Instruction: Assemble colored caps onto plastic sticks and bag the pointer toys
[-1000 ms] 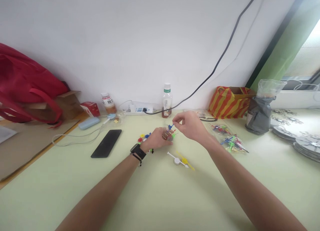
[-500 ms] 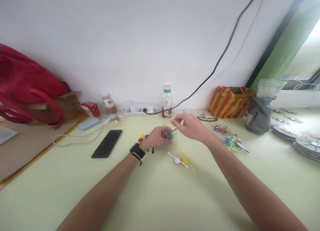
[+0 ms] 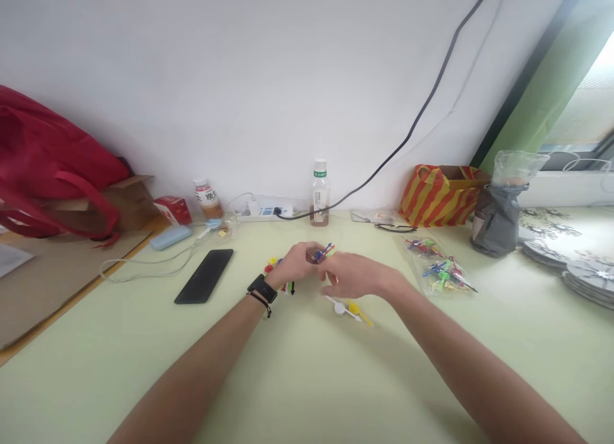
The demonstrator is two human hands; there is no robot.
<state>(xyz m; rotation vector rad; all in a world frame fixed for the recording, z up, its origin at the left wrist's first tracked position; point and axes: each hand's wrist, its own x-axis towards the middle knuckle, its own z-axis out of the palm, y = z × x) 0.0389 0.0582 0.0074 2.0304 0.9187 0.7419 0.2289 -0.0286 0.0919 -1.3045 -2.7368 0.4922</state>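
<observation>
My left hand [image 3: 296,263] is closed around a bunch of small plastic arrow spinners [image 3: 325,251], with blue and red arrow tips sticking out at its top right. A brownish patch shows within its grip, too small to make out. Right up against it, my right hand [image 3: 352,272] has its fingers curled down and inward; whatever they pinch is hidden. Below the right fingers, a white arrow spinner [image 3: 340,309] lies beside a yellow arrow spinner [image 3: 354,308]. Partly covered by my left hand are red and yellow round pieces [image 3: 271,265] and a black arrow [image 3: 293,288].
A black phone [image 3: 204,276] lies to the left, near a white cable. Clear bags of coloured spinners [image 3: 446,274] lie on the right. At the wall stand a drink bottle [image 3: 320,194], a power strip [image 3: 271,210] and a striped bag [image 3: 439,198]. Patterned discs [image 3: 592,277] are stacked far right.
My right hand has moved down and left, from above the spinners to beside my left hand, partly covering the white spinner. The left hand stays closed in nearly the same place.
</observation>
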